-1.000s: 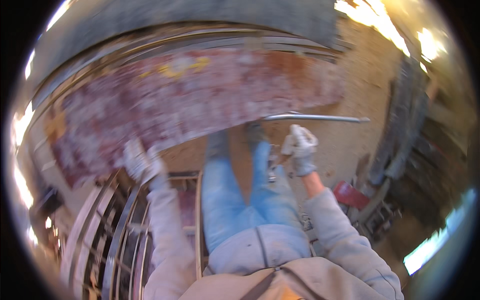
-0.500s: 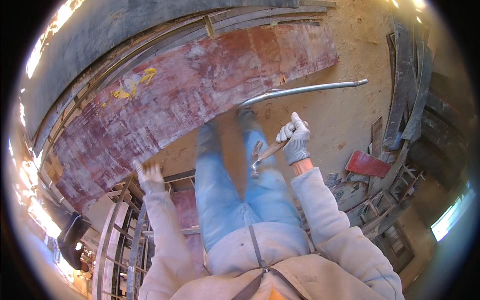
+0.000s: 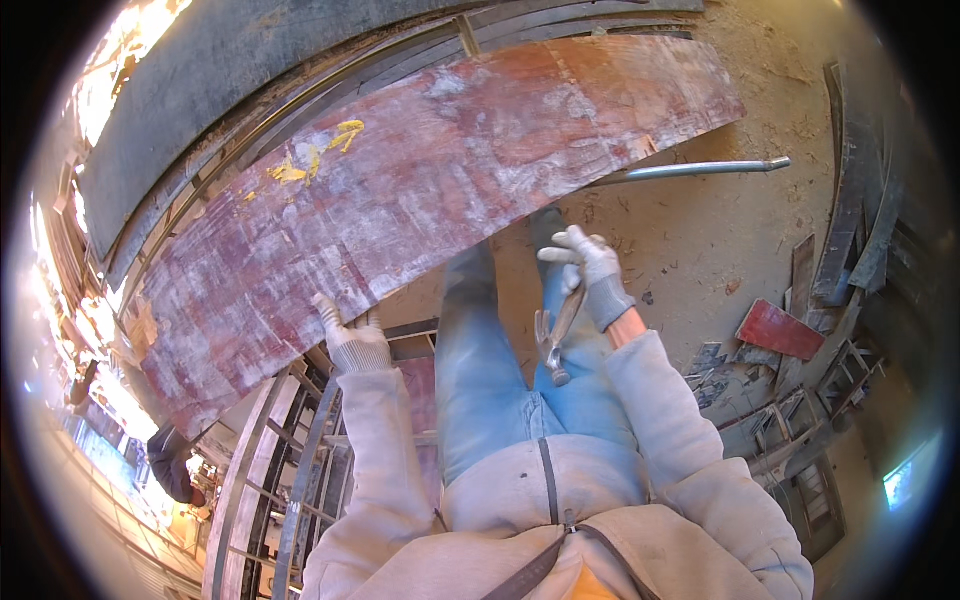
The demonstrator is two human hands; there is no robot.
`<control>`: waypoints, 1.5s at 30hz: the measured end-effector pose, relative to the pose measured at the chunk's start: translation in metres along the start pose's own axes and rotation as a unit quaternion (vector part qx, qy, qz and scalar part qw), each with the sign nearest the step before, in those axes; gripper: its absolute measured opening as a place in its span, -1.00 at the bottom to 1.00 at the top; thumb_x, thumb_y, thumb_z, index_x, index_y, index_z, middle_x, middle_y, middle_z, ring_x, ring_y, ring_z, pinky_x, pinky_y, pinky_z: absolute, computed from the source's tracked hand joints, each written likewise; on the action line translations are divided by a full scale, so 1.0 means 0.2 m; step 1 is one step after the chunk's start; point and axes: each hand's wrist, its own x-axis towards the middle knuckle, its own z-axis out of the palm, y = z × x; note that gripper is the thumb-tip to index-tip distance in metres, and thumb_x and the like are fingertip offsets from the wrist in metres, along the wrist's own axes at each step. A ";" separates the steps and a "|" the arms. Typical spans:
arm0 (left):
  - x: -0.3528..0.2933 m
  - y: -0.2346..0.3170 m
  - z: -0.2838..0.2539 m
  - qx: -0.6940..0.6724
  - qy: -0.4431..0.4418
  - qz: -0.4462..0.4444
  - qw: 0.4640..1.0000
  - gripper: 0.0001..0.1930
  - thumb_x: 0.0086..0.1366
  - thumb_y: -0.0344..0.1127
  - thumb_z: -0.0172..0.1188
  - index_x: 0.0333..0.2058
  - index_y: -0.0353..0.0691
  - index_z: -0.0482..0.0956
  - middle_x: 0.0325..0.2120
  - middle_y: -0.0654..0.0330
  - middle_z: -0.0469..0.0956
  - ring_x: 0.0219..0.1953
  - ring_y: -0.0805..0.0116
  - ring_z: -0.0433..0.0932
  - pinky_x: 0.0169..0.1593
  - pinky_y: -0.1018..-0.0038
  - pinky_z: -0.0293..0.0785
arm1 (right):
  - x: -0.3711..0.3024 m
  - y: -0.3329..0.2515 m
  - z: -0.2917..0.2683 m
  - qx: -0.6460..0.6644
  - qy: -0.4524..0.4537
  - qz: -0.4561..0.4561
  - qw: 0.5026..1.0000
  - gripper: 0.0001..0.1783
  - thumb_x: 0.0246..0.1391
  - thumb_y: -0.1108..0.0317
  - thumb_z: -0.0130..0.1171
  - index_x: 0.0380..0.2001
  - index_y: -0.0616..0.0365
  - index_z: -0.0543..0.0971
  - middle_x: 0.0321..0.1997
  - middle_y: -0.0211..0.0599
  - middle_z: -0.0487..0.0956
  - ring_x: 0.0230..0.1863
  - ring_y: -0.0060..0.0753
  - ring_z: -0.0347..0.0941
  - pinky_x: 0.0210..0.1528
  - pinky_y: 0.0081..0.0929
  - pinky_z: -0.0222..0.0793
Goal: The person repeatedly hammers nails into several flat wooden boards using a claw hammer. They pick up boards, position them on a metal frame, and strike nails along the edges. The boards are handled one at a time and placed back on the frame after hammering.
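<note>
A long, worn reddish plywood board (image 3: pixel 440 160) with yellow marks lies across the view in front of me. My left hand (image 3: pixel 352 335), in a pale knit glove, grips the board's near edge, one digit on its upper face and the others partly hidden at the edge. My right hand (image 3: pixel 592 265), also gloved, holds a claw hammer (image 3: pixel 562 330) over my right thigh. Its wooden handle sits in the palm, with the metal head hanging down toward me. Some fingers of that hand are stretched out past the handle.
A metal pipe (image 3: pixel 710 171) sticks out from under the board's right part. Dark planks (image 3: pixel 845 190) and a small red board (image 3: pixel 780 330) lie at the right. Metal frames (image 3: pixel 300 440) stand at lower left. A large dark panel (image 3: pixel 250 70) lies beyond the board.
My left hand has come to rest on the board's near edge. The hammer has swung from sideways to hanging more downward, and my right fingers have loosened. The board covers more of the pipe.
</note>
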 end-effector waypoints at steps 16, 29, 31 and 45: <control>-0.37 0.15 -0.03 0.186 -0.141 0.011 0.972 -0.51 0.51 -0.08 0.14 0.25 -0.27 0.47 0.15 -0.01 0.57 0.07 0.11 0.60 0.11 0.13 0.63 | 0.16 -0.14 0.09 0.112 0.036 0.007 0.993 -0.59 0.18 -0.12 0.40 -0.37 -0.07 0.52 -0.64 -0.48 0.44 -0.67 -0.48 0.40 -0.65 -0.41 0.32; -0.77 0.20 0.12 0.215 -0.078 0.118 0.966 -0.41 0.43 0.12 0.21 -0.06 -0.45 0.57 -0.18 -0.11 0.68 -0.26 0.06 0.75 -0.26 0.23 0.80 | 0.00 -0.48 0.06 -0.025 0.080 -0.104 0.991 -0.75 0.15 0.21 0.45 -0.42 -0.01 0.55 -0.65 -0.43 0.49 -0.75 -0.58 0.32 -0.71 -0.50 0.38; -0.74 0.22 0.10 0.245 -0.089 0.155 0.953 -0.35 0.41 0.20 0.20 -0.07 -0.47 0.56 -0.23 -0.10 0.69 -0.31 0.04 0.76 -0.32 0.25 0.80 | -0.01 -0.57 0.10 -0.077 0.101 -0.124 0.984 -0.71 0.14 0.10 0.45 -0.40 0.02 0.60 -0.67 -0.45 0.47 -0.75 -0.60 0.32 -0.72 -0.56 0.33; -0.55 0.61 0.54 0.245 -0.228 0.234 0.913 -0.35 0.59 0.12 -0.08 0.03 -0.52 0.57 -0.22 -0.18 0.71 -0.20 0.07 0.75 -0.15 0.35 0.70 | 0.08 -1.32 0.63 -0.186 0.120 -0.221 0.950 -0.45 0.05 -0.21 0.44 -0.37 0.11 0.64 -0.63 -0.47 0.45 -0.71 -0.61 0.33 -0.65 -0.52 0.31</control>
